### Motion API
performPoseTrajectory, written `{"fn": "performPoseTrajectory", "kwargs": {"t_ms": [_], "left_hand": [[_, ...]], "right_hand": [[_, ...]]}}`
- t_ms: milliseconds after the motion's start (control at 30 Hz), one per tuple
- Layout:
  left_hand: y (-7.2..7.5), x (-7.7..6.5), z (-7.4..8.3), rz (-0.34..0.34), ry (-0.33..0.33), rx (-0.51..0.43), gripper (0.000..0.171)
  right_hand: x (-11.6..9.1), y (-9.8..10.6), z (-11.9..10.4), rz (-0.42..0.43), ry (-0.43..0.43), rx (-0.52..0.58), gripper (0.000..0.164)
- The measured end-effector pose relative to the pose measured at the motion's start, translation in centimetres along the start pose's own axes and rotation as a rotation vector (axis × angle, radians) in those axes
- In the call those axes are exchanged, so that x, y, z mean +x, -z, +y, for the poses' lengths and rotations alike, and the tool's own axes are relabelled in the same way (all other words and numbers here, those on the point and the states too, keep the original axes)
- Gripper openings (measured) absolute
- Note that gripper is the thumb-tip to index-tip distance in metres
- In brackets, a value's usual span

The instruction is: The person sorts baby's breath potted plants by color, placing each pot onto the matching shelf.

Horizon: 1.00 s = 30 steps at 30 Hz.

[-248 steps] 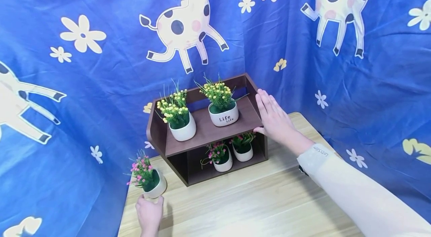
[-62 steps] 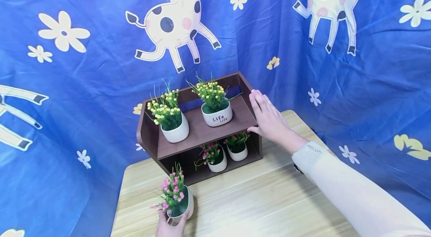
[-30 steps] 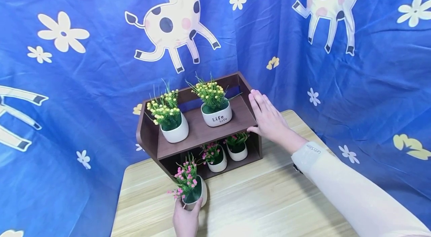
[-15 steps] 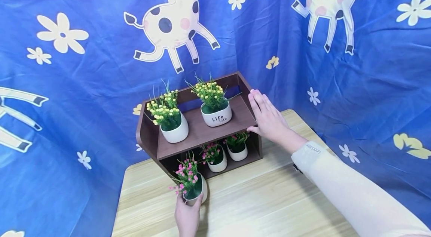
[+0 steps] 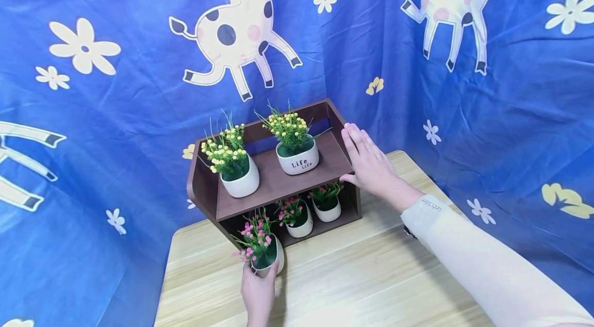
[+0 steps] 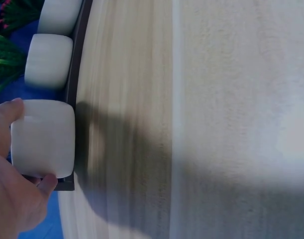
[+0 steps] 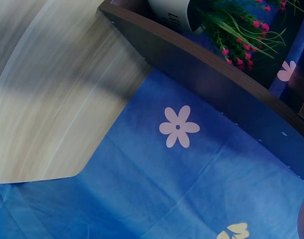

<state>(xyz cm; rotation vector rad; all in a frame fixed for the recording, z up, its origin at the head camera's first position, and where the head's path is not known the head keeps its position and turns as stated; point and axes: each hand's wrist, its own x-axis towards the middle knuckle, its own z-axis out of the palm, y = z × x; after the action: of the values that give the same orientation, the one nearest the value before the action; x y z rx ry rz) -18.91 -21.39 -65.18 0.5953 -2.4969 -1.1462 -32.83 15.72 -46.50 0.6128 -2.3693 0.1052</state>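
Note:
My left hand (image 5: 258,291) grips a white pot of artificial pink flowers (image 5: 256,244), thumb on one side and fingers on the other. The pot is at the left front of the lower opening of a brown two-tier shelf (image 5: 290,185). In the left wrist view this pot's pale base (image 6: 42,139) overlaps the shelf's front edge. Two more white pots with pink flowers, a middle one (image 5: 301,224) and a right one (image 5: 328,211), stand on the lower tier. My right hand (image 5: 371,164) rests with straight fingers against the shelf's right side panel (image 7: 206,84).
On the upper tier stand a left pot of yellow flowers (image 5: 241,182) and a right one lettered "Life" (image 5: 299,162). The shelf sits at the back of a wooden table (image 5: 352,270). Blue patterned curtain (image 5: 139,136) hangs close behind and at both sides.
My left hand has carried the pink-flower pot from the table left of the shelf rightward to the lower tier's front, lately edging it forward. The right hand stays on the panel.

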Motion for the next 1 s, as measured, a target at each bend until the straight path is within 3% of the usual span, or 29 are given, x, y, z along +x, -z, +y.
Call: {"fn": "performPoseTrajectory", "kwargs": {"t_ms": [200,333,1000], "left_hand": [[-0.8,0.7,0.3,-0.01,0.001,-0.002,0.092],[-1.3,1.2,0.7,-0.008,0.004,0.004,0.094],[-2.2,3.0,1.9,-0.018,-0.015,0.04,0.096]], "right_hand": [[0.0,-0.1,0.1,0.026,0.008,0.01,0.14],[-0.1,-0.1,0.1,-0.001,0.002,0.008,0.14],[-0.1,0.0,0.1,-0.017,-0.002,0.009,0.14]]}}
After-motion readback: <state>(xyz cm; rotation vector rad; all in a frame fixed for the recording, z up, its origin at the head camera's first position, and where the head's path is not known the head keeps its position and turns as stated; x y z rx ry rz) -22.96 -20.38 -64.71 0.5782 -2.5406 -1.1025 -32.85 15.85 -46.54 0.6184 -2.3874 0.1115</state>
